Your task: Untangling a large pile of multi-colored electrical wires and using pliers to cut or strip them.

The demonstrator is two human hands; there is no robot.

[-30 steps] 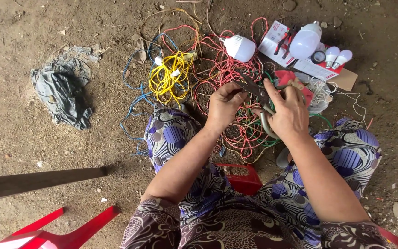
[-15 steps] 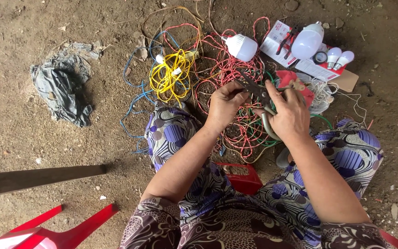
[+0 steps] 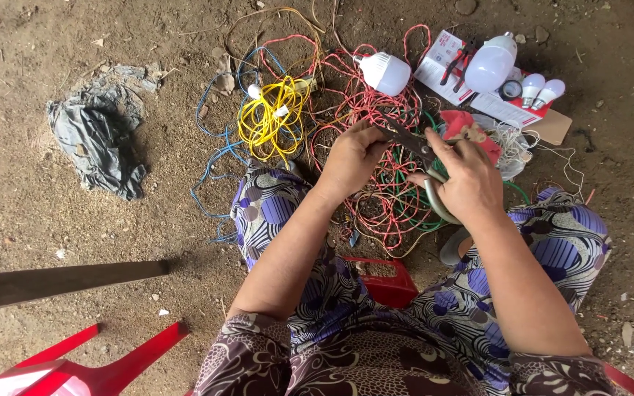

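Bare, packed dirt [image 3: 75, 235] fills the view, strewn with small stones and scraps, and a person sits low on it with knees spread, dressed in patterned purple, blue and brown cloth [image 3: 376, 330]. Only the forearms, lap and knees show; the rest of the body is cut off by the lower edge. A red plastic stool [image 3: 89, 367] lies at the bottom left, partly out of frame, and a dark plank [image 3: 60, 282] enters from the left edge, its far end unseen. A crumpled grey rag [image 3: 100, 143] lies well apart to the left.

Ahead of the knees spreads a tangle of red wire [image 3: 376, 117], with green wire [image 3: 412, 213] mixed in below it; where one strand ends and another begins is hard to make out. A yellow wire coil [image 3: 269, 121] sits just beside it on the left, with loose blue wire [image 3: 218, 147] looping around that. Beyond the tangle lie a large white bulb [image 3: 387, 72], another large bulb [image 3: 492, 64] resting on a red and white packet [image 3: 445, 62], and two small bulbs [image 3: 541, 89] near a piece of cardboard [image 3: 555, 126]. A red cloth [image 3: 464, 121] and pale string [image 3: 519, 147] lie behind the right hand, partly hidden.

The right hand [image 3: 467, 183] is closed around the handles of grey scissors [image 3: 416, 147], fingers curled through or over the loops; which cannot be told. The left hand [image 3: 350, 158] is pinched shut on a thin strand at the scissor blades, the strand itself too fine to identify. Both hands hover just above the red tangle, between the knees.
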